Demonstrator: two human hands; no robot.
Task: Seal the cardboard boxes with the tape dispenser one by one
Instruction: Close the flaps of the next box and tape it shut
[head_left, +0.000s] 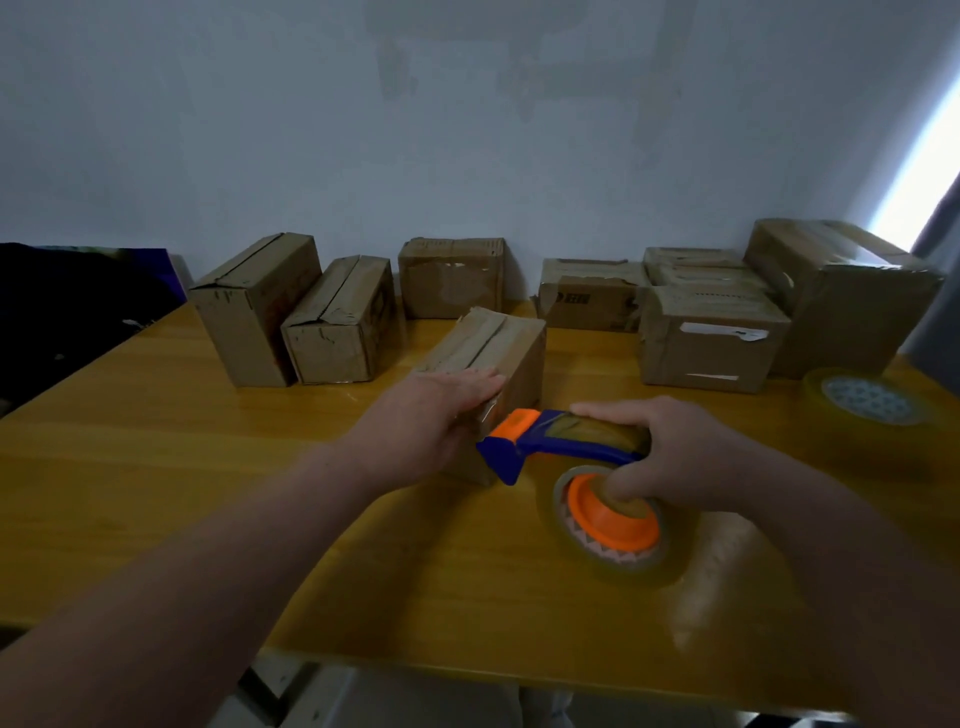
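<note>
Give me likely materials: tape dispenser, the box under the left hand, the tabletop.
Tape dispenser: moulded plastic by the look; smooth blue and orange parts with a slight sheen.
Box: brown cardboard, matte, with scuffed faces and creased edges.
Tabletop: wood or wood-look laminate, glossy yellow. Grain lines and reflections show, but I cannot tell which of the two it is.

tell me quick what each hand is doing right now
left hand: open, fingers straight, flat on top of the middle cardboard box.
right hand: closed, gripping the tape dispenser at the box's near end.
</note>
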